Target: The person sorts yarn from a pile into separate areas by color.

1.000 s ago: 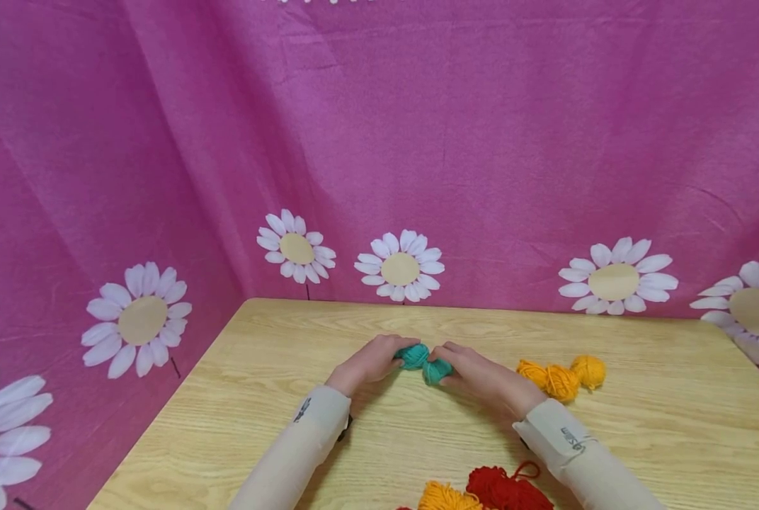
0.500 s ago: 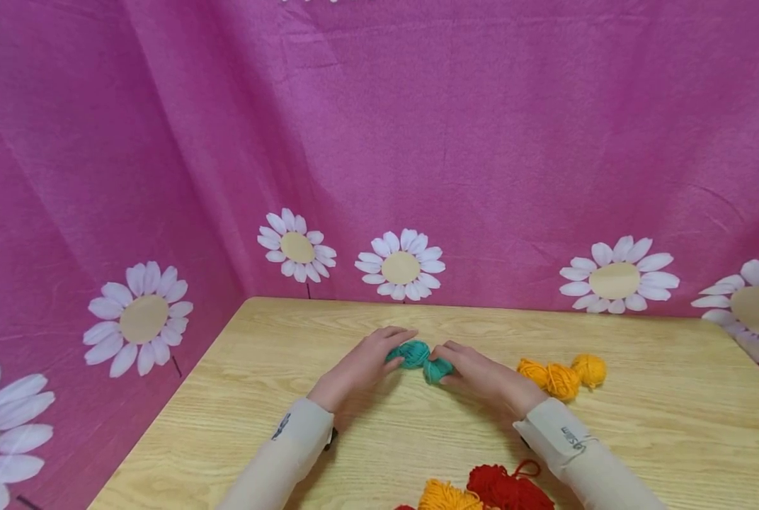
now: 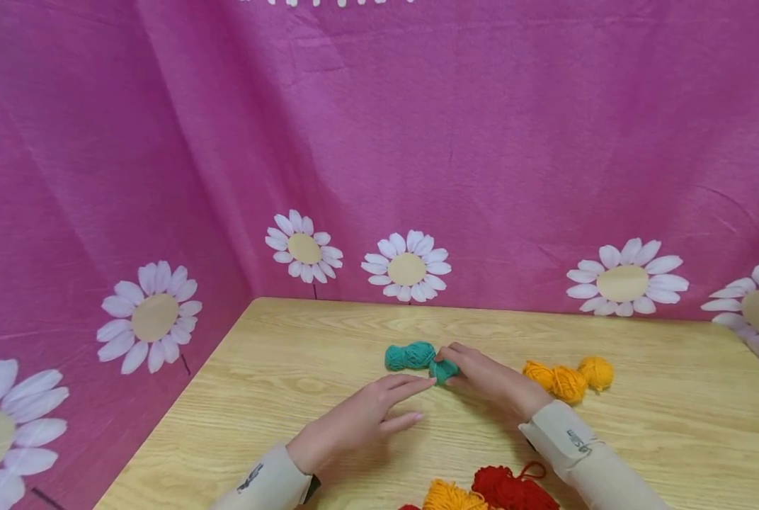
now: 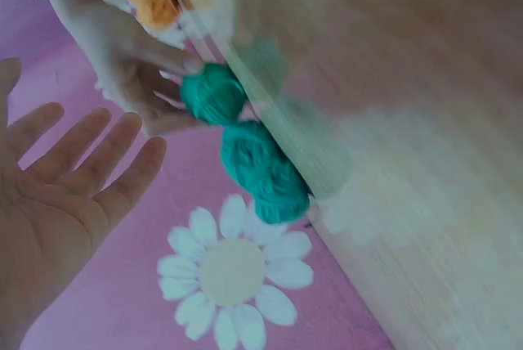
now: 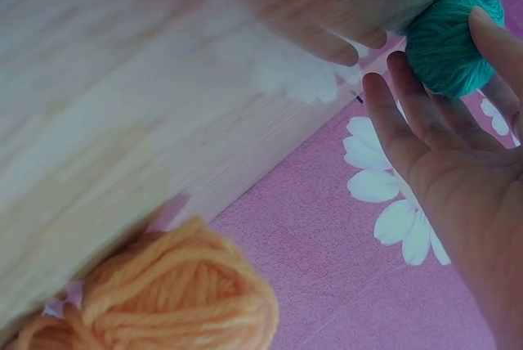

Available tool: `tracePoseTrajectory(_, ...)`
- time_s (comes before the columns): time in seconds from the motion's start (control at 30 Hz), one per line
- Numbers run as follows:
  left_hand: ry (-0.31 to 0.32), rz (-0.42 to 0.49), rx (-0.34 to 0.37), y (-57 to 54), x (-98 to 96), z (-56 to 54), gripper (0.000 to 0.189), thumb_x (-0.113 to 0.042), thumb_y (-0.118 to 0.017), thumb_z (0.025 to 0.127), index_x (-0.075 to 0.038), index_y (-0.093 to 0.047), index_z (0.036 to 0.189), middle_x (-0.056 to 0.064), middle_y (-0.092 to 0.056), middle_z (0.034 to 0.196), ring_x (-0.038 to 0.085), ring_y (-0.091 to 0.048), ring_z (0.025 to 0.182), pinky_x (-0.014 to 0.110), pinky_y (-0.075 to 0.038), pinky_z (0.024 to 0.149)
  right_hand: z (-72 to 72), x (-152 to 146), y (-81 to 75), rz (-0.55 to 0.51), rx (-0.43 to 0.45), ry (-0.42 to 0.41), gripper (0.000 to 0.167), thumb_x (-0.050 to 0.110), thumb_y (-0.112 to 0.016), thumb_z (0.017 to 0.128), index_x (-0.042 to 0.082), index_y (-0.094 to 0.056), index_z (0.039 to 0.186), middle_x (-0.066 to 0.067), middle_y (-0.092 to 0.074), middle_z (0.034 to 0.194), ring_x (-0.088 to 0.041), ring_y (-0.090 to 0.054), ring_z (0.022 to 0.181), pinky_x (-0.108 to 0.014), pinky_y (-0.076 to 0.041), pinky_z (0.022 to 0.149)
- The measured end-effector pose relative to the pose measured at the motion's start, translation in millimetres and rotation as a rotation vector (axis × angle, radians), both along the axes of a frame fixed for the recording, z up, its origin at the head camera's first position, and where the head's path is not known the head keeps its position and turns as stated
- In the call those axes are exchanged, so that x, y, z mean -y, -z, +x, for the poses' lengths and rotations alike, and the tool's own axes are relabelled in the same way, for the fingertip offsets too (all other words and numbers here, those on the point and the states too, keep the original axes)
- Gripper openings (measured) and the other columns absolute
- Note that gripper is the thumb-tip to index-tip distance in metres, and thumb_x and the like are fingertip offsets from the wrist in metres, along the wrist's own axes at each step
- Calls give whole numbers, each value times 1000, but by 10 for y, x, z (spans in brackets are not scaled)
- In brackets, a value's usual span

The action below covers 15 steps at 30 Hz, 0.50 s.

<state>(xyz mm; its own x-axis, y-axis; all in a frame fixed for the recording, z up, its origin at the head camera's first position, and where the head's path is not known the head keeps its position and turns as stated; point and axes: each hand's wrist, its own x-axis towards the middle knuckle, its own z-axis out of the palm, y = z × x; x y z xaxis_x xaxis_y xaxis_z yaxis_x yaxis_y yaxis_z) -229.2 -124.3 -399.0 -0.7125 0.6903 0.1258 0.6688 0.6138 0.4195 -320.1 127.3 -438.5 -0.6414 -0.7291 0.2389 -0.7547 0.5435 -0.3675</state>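
Note:
My right hand holds a teal yarn ball on the table, thumb on one side and fingers on the other. In the right wrist view the thumb touches this green ball. Beside it lies a two-lobed teal yarn bundle, which no hand touches. My left hand is nearer to me, its fingers extended toward the held ball; contact there cannot be told. In the left wrist view the left fingers are spread, with nothing in the palm.
Orange yarn balls lie in a row to the right of my right hand. At the near edge of the view sit red yarn and orange yarn, partly cut off. A pink flowered cloth hangs behind the wooden table.
My left hand has let go of the two-lobed teal bundle and drawn back toward me, fingers straightening. The right hand keeps its hold on the teal ball.

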Motion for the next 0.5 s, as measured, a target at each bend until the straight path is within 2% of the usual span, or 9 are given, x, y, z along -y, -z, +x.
tracePoseTrajectory(0.13, 13, -9, 25, 30, 11, 161, 54, -51, -44, 100, -37, -34, 151, -6, -50, 147, 13, -50, 132, 36, -47, 109, 6, -17, -16, 1, 10, 4, 24, 9, -64, 93, 11, -57, 116, -3, -62, 113, -15, -59, 100, -34, -55, 88)
tracePoseTrajectory(0.33, 73, -42, 92, 56, 36, 315, 62, -56, -48, 97, -33, -33, 152, -6, -51, 145, 11, -52, 130, 32, -50, 105, 8, -38, -37, -11, 18, -4, 24, 8, -64, 93, 12, -57, 116, -2, -62, 112, -15, -59, 100, -34, -55, 89)
tracePoseTrajectory(0.4, 70, -60, 130, 80, 52, 361, 64, -57, -50, 95, -33, -33, 152, -7, -51, 145, 10, -52, 129, 32, -50, 104, 6, -39, -34, -16, 16, -10, 24, 7, -64, 93, 11, -57, 115, -2, -62, 111, -15, -59, 100, -34, -55, 88)
tracePoseTrajectory(0.5, 61, -88, 143, 119, 63, 448, 67, -56, -55, 93, -34, -33, 152, -8, -52, 144, 9, -53, 127, 31, -51, 103, 4, -35, -28, -16, 21, -11, 24, 8, -64, 93, 11, -57, 115, -1, -62, 110, -15, -59, 99, -33, -54, 88)
